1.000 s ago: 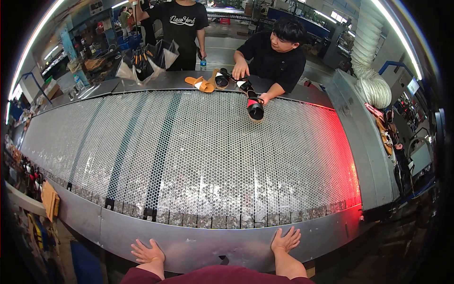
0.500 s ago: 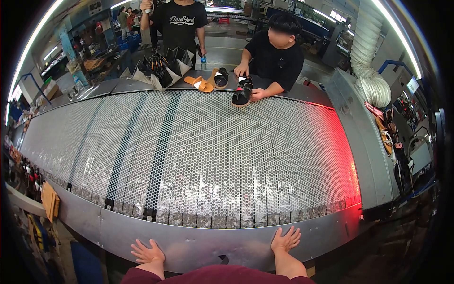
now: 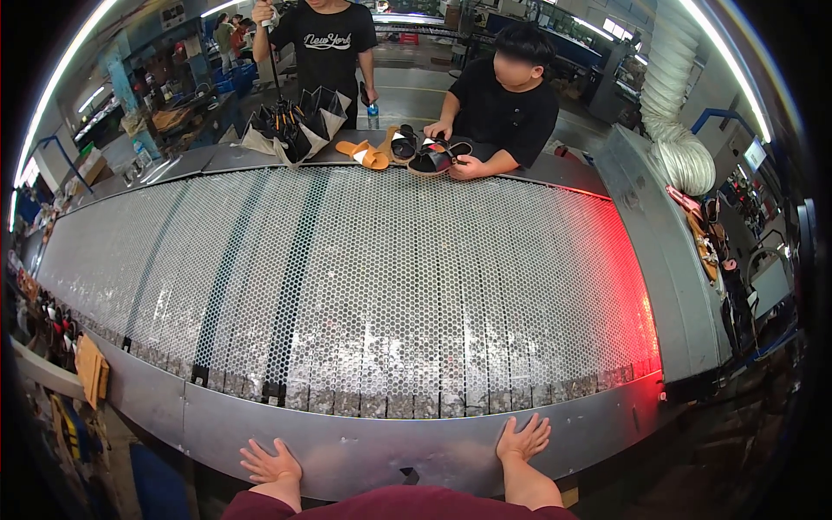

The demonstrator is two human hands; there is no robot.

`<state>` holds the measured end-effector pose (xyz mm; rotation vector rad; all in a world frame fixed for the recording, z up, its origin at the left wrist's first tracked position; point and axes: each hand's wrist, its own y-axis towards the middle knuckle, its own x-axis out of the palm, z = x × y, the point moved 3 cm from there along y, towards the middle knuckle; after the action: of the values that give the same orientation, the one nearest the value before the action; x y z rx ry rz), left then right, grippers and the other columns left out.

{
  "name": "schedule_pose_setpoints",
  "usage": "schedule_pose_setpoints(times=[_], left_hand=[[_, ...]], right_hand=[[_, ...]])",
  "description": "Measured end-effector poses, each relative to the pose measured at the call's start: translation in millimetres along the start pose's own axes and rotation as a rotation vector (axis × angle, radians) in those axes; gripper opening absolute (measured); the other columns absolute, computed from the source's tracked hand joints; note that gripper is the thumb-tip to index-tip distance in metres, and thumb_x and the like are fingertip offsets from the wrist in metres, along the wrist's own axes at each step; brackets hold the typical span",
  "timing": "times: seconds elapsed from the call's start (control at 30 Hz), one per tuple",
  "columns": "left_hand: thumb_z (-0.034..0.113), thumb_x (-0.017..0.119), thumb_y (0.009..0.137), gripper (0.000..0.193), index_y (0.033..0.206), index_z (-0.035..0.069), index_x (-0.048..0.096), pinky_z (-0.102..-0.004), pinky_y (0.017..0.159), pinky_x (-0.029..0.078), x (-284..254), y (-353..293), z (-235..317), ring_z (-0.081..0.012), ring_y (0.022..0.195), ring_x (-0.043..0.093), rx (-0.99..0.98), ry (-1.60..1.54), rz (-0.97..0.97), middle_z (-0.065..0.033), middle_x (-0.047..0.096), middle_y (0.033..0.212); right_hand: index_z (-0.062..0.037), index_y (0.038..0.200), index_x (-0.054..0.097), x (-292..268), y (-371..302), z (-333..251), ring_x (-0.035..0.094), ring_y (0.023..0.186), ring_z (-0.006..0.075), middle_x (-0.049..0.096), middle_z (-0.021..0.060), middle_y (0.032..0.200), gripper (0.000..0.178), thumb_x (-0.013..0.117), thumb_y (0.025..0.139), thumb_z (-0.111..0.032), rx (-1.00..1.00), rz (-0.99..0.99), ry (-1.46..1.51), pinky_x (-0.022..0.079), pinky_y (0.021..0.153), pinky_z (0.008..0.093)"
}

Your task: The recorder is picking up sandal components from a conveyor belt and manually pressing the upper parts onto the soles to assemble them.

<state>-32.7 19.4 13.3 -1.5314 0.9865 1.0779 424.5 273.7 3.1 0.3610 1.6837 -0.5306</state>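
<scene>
My left hand (image 3: 272,462) lies flat on the near metal edge (image 3: 373,451) of a conveyor, its fingers spread and holding nothing. Further right along the same edge rests my right hand (image 3: 523,438), also palm down with fingers apart. Beyond both hands stretches the mesh conveyor belt (image 3: 416,286). On the far metal ledge, a tan sandal (image 3: 364,155) sits beside a black sandal (image 3: 402,146). A co-worker (image 3: 507,104) in a black shirt holds another black sandal (image 3: 433,159) in both hands at the ledge.
A second person (image 3: 334,48) stands behind the ledge, gripping an upturned, part-open black umbrella (image 3: 299,130). At the right a grey machine housing (image 3: 667,251) borders the belt, with red light at its mouth and a silver duct (image 3: 680,156) above. Wooden blocks (image 3: 91,371) sit at the left.
The co-worker has drawn the held black sandal back from over the belt and turned it sideways. The umbrella and the person holding it have shifted slightly. My hands stay where they were.
</scene>
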Motion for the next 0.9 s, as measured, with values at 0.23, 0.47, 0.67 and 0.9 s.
schedule_pose_setpoints(times=[0.23, 0.47, 0.67, 0.9], left_hand=[[0.057, 0.046, 0.091, 0.071, 0.151, 0.028, 0.021, -0.055, 0.114, 0.017, -0.1, -0.1, 0.3, -0.029, 0.147, 0.008, -0.002, -0.001, 0.001, -0.0024, 0.01, 0.16], [0.056, 0.046, 0.09, 0.07, 0.15, 0.028, 0.022, -0.0586, 0.113, 0.017, 3.8, 2.4, -1.6, -0.0324, 0.146, 0.011, 0.021, -0.011, 0.028, -0.0041, 0.012, 0.159], [0.056, 0.044, 0.091, 0.07, 0.15, 0.026, 0.022, -0.0602, 0.112, 0.018, 4.8, 1.8, -2.6, -0.0337, 0.145, 0.011, 0.036, 0.0, 0.041, -0.005, 0.012, 0.159], [0.057, 0.046, 0.091, 0.072, 0.151, 0.028, 0.02, -0.0564, 0.114, 0.016, 1.1, -0.6, -1.2, -0.0308, 0.146, 0.008, 0.014, -0.005, -0.004, -0.0036, 0.009, 0.16]], right_hand=[[-0.0116, 0.146, 0.03, -0.3, -0.2, 0.0, 0.01, 0.145, 0.0307, 0.018, 0.0133, 0.155, 0.075, 0.053, 0.087, -0.052, -0.003, -0.006, -0.002, 0.005, 0.117, 0.0481], [-0.0116, 0.146, 0.03, 2.8, 1.0, 2.4, 0.01, 0.144, 0.0313, 0.018, 0.014, 0.155, 0.075, 0.052, 0.087, -0.052, -0.009, 0.005, -0.002, 0.004, 0.117, 0.0481], [-0.0115, 0.146, 0.03, 0.4, 0.3, 0.5, 0.01, 0.144, 0.0311, 0.018, 0.0139, 0.155, 0.074, 0.052, 0.088, -0.051, -0.007, 0.006, -0.002, 0.004, 0.117, 0.0481], [-0.012, 0.146, 0.03, -5.5, -1.9, -2.5, 0.01, 0.145, 0.0302, 0.018, 0.0127, 0.155, 0.073, 0.052, 0.088, -0.051, 0.002, -0.019, -0.005, 0.004, 0.117, 0.0477]])
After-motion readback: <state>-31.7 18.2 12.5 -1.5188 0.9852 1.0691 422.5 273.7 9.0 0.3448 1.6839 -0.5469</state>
